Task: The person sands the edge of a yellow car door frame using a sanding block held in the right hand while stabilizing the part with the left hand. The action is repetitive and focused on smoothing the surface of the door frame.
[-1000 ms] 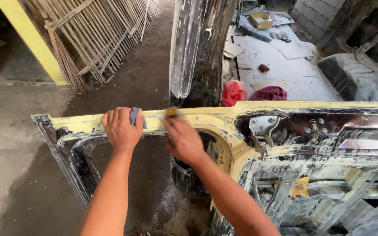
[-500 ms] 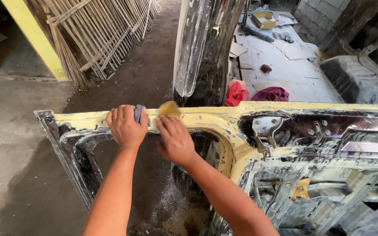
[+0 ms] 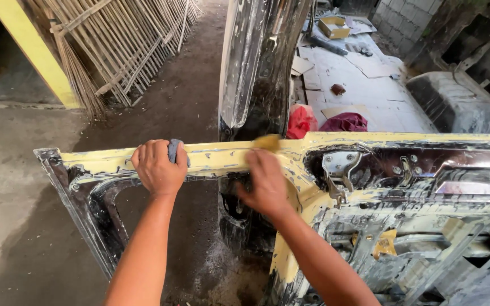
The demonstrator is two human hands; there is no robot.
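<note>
Left grip: left hand [image 3: 157,165] curls over the top edge of the stripped metal car door coated in pale yellow filler [image 3: 211,158], fingers pressed around a small grey-blue folded rag [image 3: 173,151] that sits between palm and door edge.
Right grip: right hand [image 3: 267,181] presses a small tan sanding pad [image 3: 267,142] flat against the yellow top edge, fingers closed down on it; only a corner of the pad shows above the knuckles.
Door position: it stands on edge directly in front of the person, its top rail running across the view, above a dirt floor [image 3: 160,102].
Long axis: the door's length runs left to right, nearly level, with its window-frame end at the left and its bare metal latch bracket [image 3: 338,167] end to the right.
Facing: the inner side, with its cut-outs and braces, faces the person.
Done, by my reading: the rail left of the pad looks smooth, even yellow (dust lies on the ground below).
Left, by my reading: the patchy, streaked yellow around the latch and down the centre post looks unworked.
Beyond: another glossy dark body panel [image 3: 256,68] stands upright just behind the door.
</note>
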